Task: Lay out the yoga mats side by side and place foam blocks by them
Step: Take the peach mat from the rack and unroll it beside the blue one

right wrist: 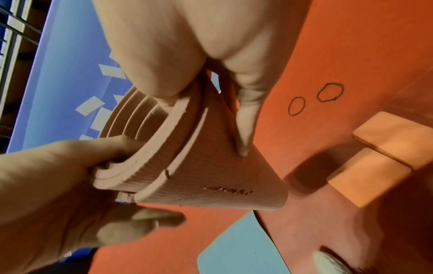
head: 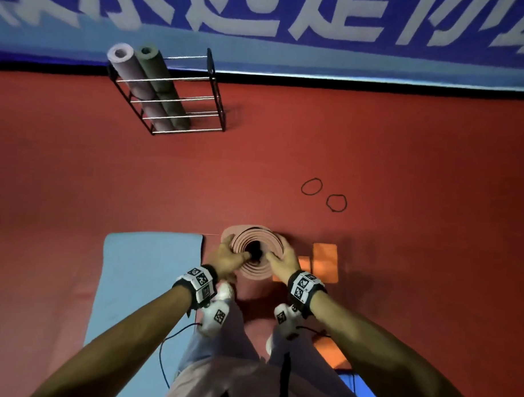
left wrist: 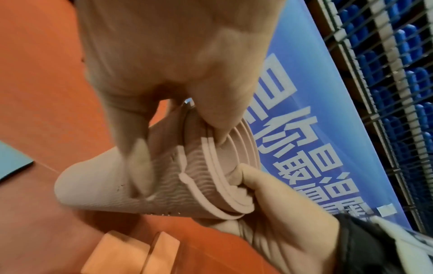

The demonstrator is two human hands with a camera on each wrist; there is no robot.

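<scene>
Gripping now: both hands hold the top rim of the rolled pink foam yoga mat, which stands on end on the red floor, loosely coiled.
Left hand: thumb hooked into the roll's hollow, fingers curled down the outer wall, pinching the layers.
Right hand: same hold from the other side, thumb over the rim, fingers wrapped on the ribbed outside.
Flat light-blue yoga mat: already spread on the floor, just left of the roll and the person's feet.
Orange foam blocks: two lie side by side just right of the roll; more orange shows lower down by the right leg.
Two black elastic loops: lying loose on the floor beyond the blocks, so the roll appears unbound.
Black wire rack: holds a lilac and an olive rolled mat, well apart by the blue wall banner.
Step in hand: likely readying the pink mat for unrolling beside the blue one.
Next move calls for: tipping the roll onto its side with its edge parallel and close to the blue mat, then unrolling it clear of the blocks, which may need shifting.
</scene>
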